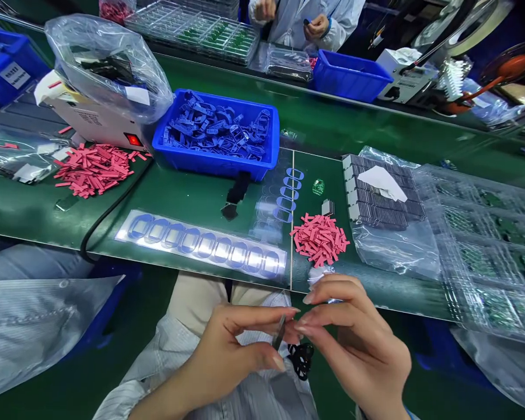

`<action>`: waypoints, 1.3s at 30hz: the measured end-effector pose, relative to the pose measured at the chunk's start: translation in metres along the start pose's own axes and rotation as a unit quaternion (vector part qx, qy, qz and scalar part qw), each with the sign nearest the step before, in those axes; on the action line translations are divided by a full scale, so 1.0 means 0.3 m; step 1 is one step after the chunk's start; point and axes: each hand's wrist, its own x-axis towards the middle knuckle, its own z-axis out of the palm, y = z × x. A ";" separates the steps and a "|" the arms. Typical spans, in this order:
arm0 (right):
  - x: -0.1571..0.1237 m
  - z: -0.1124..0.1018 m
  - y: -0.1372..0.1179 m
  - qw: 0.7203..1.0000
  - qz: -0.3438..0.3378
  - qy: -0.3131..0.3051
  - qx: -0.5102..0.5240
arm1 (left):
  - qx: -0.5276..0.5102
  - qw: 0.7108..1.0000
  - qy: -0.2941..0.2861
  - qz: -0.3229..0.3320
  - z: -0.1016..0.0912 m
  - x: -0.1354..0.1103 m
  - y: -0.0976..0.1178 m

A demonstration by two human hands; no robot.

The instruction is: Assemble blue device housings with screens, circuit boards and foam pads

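Note:
My left hand (240, 344) is closed over my lap, gripping a thin dark flat piece (280, 333) seen nearly edge-on between thumb and fingers. Right beside it, my right hand (359, 338) has its thumb and index fingertips pinched together, close to the left fingertips. Whatever sits in that pinch is too small to make out. Beyond the hands, on the green table, lie a pile of pink strips (319, 240) and a clear sheet of blue oval stickers (205, 244). A dark bundle (301, 359) shows below, between the hands.
A blue bin (219, 166) of blue plastic parts stands mid-table. Left of it are a second pink pile (94, 169) and a bagged machine (100, 122). Grey stacked pieces (376, 192) and clear trays (476, 245) of green boards lie right. A person (306, 23) works opposite.

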 end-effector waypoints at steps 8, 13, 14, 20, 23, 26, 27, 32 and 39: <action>0.001 -0.018 -0.007 0.999 -0.023 -0.036 -0.020 | 0.139 0.990 -0.013 0.018 0.015 -0.011 0.036; 0.003 -0.018 -0.006 0.999 -0.015 -0.024 -0.017 | 0.157 0.987 -0.023 0.023 0.009 -0.012 0.032; 0.002 -0.018 -0.007 1.000 -0.014 -0.022 -0.014 | 0.159 0.987 -0.022 0.024 0.009 -0.012 0.032; -0.001 -0.017 -0.005 1.000 -0.013 -0.027 -0.010 | 0.215 0.976 -0.020 0.023 0.004 -0.020 0.026; 0.000 -0.012 -0.001 0.999 -0.010 -0.043 -0.008 | 0.249 0.968 -0.014 0.028 -0.007 -0.022 0.021; 0.001 -0.004 0.003 0.999 -0.003 -0.052 0.001 | 0.262 0.964 -0.017 0.037 -0.016 -0.023 0.020; 0.000 -0.002 0.004 0.999 -0.001 -0.050 0.004 | 0.264 0.964 -0.018 0.038 -0.017 -0.024 0.020; -0.016 0.002 0.006 1.000 -0.016 -0.021 0.010 | 0.241 0.970 -0.027 0.029 -0.010 -0.025 0.015; -0.026 0.002 0.011 1.000 -0.008 -0.006 0.023 | 0.233 0.971 -0.038 0.026 0.005 -0.021 0.014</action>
